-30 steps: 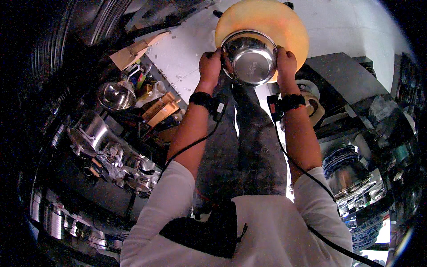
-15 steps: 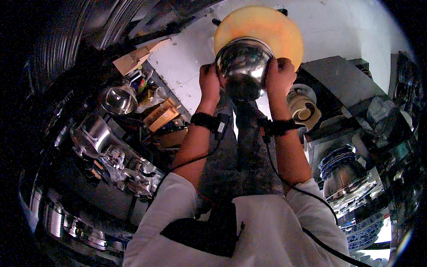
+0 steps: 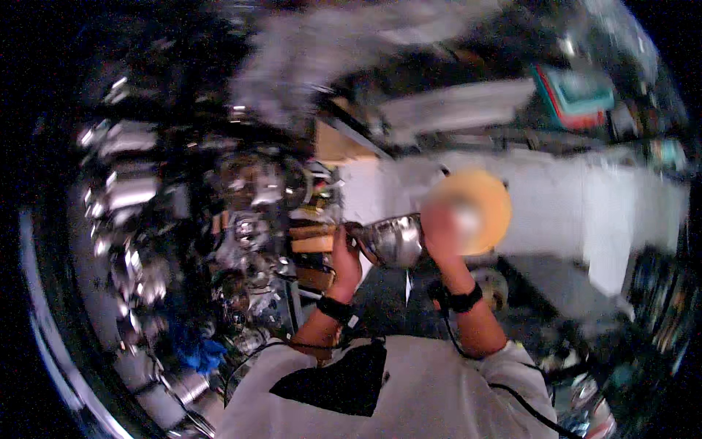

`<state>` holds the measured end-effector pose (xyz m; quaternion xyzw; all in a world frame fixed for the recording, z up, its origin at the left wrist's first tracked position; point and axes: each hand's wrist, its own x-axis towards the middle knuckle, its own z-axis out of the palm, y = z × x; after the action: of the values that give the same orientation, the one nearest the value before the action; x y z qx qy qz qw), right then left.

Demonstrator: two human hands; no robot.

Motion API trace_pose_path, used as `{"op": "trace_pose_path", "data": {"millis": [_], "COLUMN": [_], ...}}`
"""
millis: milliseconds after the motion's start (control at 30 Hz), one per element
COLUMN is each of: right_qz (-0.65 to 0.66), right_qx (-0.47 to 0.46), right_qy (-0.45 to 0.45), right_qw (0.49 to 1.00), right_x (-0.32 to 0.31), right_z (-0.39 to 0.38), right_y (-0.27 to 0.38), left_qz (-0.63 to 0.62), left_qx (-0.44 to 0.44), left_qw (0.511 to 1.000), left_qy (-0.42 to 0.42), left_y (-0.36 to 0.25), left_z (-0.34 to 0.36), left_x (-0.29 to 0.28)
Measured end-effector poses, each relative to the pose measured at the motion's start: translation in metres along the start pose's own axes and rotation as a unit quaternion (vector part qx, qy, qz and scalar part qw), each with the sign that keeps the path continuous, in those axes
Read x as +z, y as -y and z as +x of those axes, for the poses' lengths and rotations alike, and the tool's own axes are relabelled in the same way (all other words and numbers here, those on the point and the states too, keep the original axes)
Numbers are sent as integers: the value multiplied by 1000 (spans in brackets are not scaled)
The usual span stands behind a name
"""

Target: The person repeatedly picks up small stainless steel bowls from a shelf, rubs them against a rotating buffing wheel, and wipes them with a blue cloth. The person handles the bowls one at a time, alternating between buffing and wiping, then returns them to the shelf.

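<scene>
A shiny steel bowl (image 3: 391,241) is held tilted, side-on, between my two hands in front of my body. My left hand (image 3: 345,256) grips its left edge. At its right side, my right hand (image 3: 437,238) has its fingers around the bowl, though blur smears them. Just beyond the right hand is a round yellow top (image 3: 482,197), like a stool seat, partly hidden by a hazy patch.
Blurred metal wares (image 3: 131,190) crowd the left side, with cardboard boxes (image 3: 311,240) beside my left hand and a blue crumpled item (image 3: 205,355) lower left. Teal and red trays (image 3: 574,91) sit upper right, above pale flooring (image 3: 548,205).
The camera view has swung strongly, shifting the surroundings and blurring them. The bowl, still between both hands, now sits lower in the picture and has turned to show its side.
</scene>
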<state>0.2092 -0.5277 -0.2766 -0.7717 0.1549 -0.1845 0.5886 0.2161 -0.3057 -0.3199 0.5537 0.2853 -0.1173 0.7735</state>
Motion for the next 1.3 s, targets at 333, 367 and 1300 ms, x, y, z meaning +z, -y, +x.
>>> {"op": "trace_pose_path", "data": {"millis": [333, 367, 1300], "right_qz": [340, 355, -74], "right_qx": [-271, -278, -469], "right_qy": [358, 387, 615], "right_qw": [826, 805, 630], "right_x": [75, 91, 471], "right_z": [19, 9, -228], "right_y": [217, 231, 370], "left_qz": [-322, -317, -355], "left_qx": [-101, -98, 374], "left_qw": [913, 922, 832], "left_qy": [230, 199, -204], "left_y": [-156, -155, -182], "left_z": [-124, -131, -373], "left_x": [-88, -105, -354]}}
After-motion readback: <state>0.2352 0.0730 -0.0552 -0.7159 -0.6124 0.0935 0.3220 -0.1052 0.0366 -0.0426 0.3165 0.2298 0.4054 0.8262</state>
